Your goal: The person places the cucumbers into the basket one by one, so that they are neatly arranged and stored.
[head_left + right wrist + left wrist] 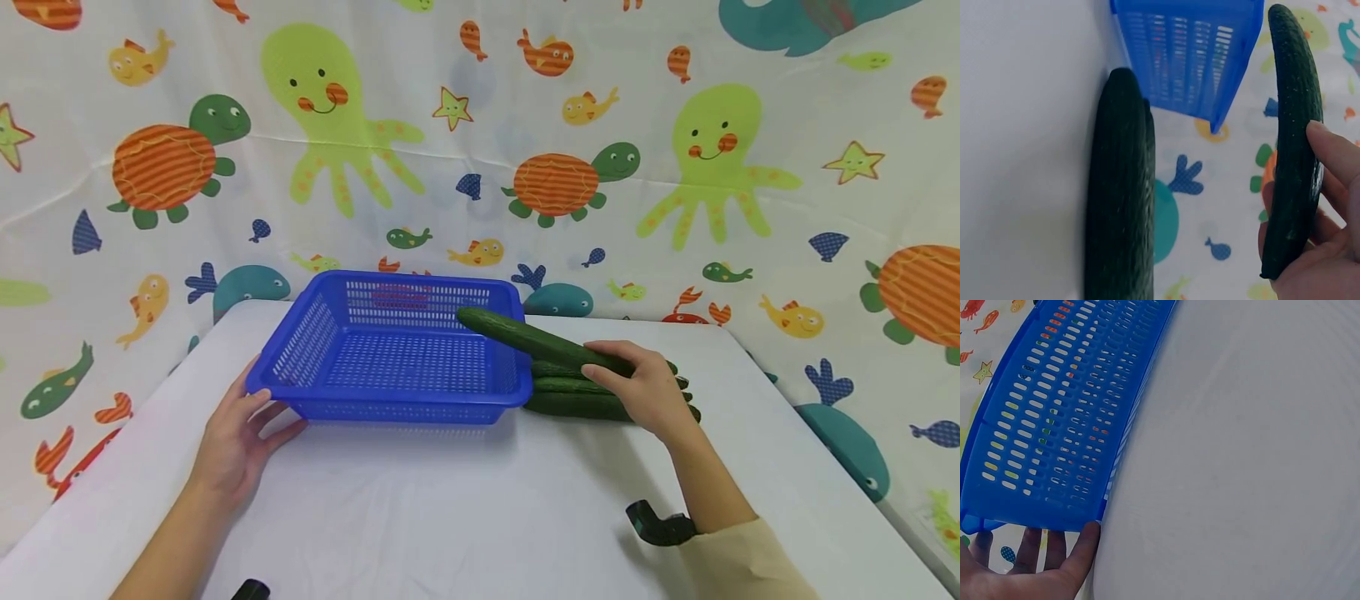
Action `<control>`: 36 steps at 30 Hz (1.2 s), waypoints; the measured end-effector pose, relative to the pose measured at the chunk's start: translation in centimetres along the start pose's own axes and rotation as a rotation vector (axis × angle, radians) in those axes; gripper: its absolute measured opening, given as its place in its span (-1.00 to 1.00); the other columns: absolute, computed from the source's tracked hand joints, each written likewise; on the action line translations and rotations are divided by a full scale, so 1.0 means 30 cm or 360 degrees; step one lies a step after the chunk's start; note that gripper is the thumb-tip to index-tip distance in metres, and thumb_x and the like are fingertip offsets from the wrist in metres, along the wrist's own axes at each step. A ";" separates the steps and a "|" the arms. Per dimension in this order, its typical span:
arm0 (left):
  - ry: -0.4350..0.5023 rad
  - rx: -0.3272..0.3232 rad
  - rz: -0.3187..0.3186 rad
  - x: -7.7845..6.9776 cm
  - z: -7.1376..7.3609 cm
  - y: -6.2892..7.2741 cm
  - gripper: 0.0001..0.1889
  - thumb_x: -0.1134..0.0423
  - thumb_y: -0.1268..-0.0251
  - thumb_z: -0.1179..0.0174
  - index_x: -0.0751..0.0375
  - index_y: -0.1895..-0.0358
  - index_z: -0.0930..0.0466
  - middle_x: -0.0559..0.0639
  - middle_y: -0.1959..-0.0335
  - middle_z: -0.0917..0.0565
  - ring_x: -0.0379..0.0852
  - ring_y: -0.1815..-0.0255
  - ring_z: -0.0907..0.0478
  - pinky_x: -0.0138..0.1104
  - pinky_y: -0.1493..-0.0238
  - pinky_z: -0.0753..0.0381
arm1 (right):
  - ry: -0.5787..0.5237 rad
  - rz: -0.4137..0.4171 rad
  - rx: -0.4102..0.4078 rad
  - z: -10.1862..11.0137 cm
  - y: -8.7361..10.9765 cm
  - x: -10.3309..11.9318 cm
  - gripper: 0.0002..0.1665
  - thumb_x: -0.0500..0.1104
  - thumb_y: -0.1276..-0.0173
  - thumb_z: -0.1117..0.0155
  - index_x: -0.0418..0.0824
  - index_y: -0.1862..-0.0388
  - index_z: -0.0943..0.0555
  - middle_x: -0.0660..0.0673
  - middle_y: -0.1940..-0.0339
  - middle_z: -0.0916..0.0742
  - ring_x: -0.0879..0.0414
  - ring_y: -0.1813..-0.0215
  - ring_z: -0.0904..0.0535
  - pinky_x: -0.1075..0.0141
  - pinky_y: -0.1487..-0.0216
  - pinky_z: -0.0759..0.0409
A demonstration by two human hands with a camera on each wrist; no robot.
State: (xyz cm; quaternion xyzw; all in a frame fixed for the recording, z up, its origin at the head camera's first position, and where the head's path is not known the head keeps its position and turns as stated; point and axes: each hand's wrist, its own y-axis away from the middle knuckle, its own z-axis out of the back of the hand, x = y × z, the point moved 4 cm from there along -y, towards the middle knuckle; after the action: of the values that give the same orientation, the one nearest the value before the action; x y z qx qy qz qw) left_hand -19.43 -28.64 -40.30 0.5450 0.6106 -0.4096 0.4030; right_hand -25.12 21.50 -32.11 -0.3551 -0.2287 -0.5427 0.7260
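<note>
A blue perforated plastic basket [390,408] stands on the white table, and no items show inside. My left hand [232,450] is at its near left corner, fingers spread and fingertips touching the end wall in the left wrist view. My right hand [648,387] grips a long dark green cucumber [525,337] near one end. The cucumber is raised and slanted, its far tip over the basket's right side. Below it, several more cucumbers [577,406] lie side by side on the table, against the basket's right end and partly hidden by my right hand.
The white table [420,517] extends in front of the basket. Behind it hangs a curtain [450,225] printed with sea animals. A black wrist device [660,527] sticks out beside my right sleeve.
</note>
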 end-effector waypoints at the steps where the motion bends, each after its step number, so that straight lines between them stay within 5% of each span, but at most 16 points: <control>1: -0.0010 0.0000 -0.0004 0.001 0.000 0.001 -0.37 0.12 -0.68 0.08 -0.20 -0.69 0.02 -0.25 -0.41 -0.39 -0.24 -0.24 -0.50 -0.28 -0.04 -0.74 | -0.0006 0.0004 -0.0003 -0.006 -0.004 0.005 -0.48 0.00 -0.46 -0.39 -0.14 -0.33 -0.63 -0.21 -0.34 -0.67 -0.18 -0.40 -0.51 -0.19 -0.41 -0.44; 17: -0.0062 -0.0019 -0.0005 -0.002 -0.004 0.001 -0.36 0.09 -0.68 0.08 -0.21 -0.69 0.02 -0.24 -0.43 -0.34 -0.18 -0.30 -0.41 -0.31 -0.05 -0.73 | -0.0133 0.0131 0.0022 -0.112 -0.086 0.094 -0.51 -0.06 -0.42 -0.44 -0.18 -0.28 -0.67 -0.19 -0.29 -0.71 -0.14 -0.40 -0.56 -0.12 -0.40 -0.51; 36: -0.0028 -0.0011 0.0026 -0.003 -0.008 0.005 -0.36 0.07 -0.67 0.06 -0.26 -0.69 0.01 -0.25 -0.42 -0.36 -0.18 -0.29 -0.41 -0.28 -0.06 -0.73 | -0.0214 0.0133 0.0092 -0.238 -0.127 0.198 -0.55 -0.05 -0.42 -0.44 -0.11 -0.25 -0.70 -0.13 -0.32 -0.70 -0.07 -0.45 -0.52 -0.05 -0.38 -0.55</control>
State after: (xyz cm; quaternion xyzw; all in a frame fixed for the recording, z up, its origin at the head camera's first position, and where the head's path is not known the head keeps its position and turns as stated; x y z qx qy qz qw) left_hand -19.28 -28.44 -40.14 0.5449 0.6041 -0.4089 0.4135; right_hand -27.29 11.72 -31.43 -0.3789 -0.2776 -0.4799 0.7410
